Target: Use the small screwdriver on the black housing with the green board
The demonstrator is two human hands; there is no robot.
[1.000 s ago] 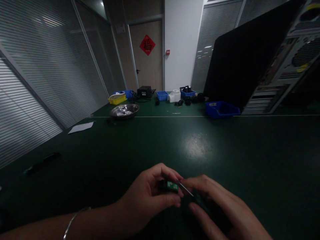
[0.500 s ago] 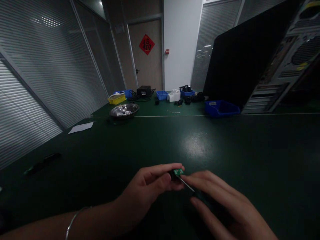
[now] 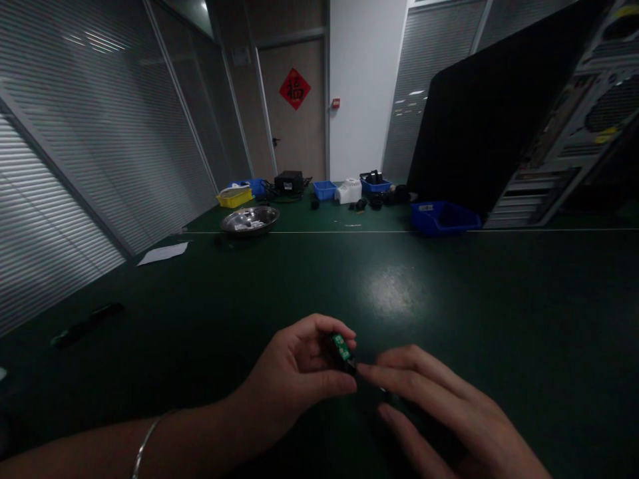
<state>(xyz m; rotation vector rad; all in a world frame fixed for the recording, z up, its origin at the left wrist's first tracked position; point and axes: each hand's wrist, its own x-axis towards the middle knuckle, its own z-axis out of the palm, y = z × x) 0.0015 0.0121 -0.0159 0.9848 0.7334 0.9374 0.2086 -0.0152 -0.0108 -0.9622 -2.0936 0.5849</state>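
Note:
My left hand (image 3: 299,369) is closed on a small black part with a green circuit board (image 3: 341,346) on its upper face. Thumb and fingers grip it from the sides, and the board is tilted. Close by on the right, my right hand (image 3: 444,399) holds a thin-shafted screwdriver (image 3: 384,391). Only a glint of its metal shaft shows; the dark handle is mostly lost in shadow under the fingers. The right index fingertip is at the lower end of the black part; whether it touches I cannot tell.
A dark, slim object (image 3: 87,324) lies at left on the green table (image 3: 239,279), near a white paper (image 3: 162,253). Farther back are a metal bowl (image 3: 249,229), a yellow bin (image 3: 234,197), a blue bin (image 3: 444,223) and a large black computer case (image 3: 489,113).
My left hand has turned the black part, so the board now faces up more and sits slightly left. The screwdriver shaft, earlier reaching the part, is now mostly out of sight.

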